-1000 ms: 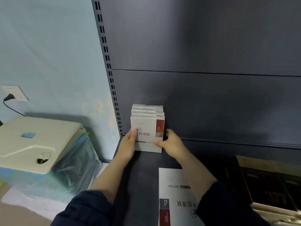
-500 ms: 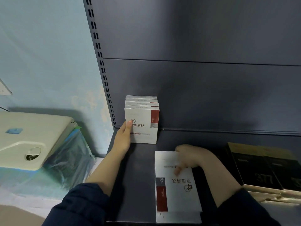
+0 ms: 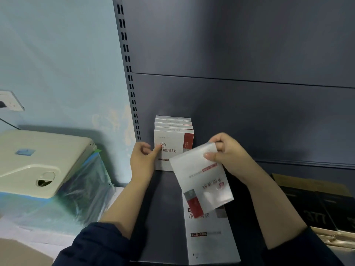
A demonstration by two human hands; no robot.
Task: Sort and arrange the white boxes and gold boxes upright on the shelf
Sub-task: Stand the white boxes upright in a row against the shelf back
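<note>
Several white boxes [image 3: 172, 143] with red side strips stand upright in a row at the back left of the dark shelf [image 3: 163, 217]. My left hand [image 3: 143, 159] rests against the front box's left edge, thumb on its face. My right hand [image 3: 225, 151] grips the top corner of another white box [image 3: 201, 177], lifted and tilted above the shelf, its print upside down. One more white box [image 3: 209, 237] lies flat under it near the front edge. Dark gold-edged boxes [image 3: 315, 208] lie flat at the right.
The shelf's dark back panel [image 3: 240, 93] and slotted upright [image 3: 128, 73] rise behind. Left of the shelf, a cream-coloured machine [image 3: 38, 160] sits on plastic-wrapped goods against a pale blue wall with a socket [image 3: 9, 100].
My right hand has picked the top white box off the flat pile and raised it toward the upright row. My left hand has stayed at the front upright box.
</note>
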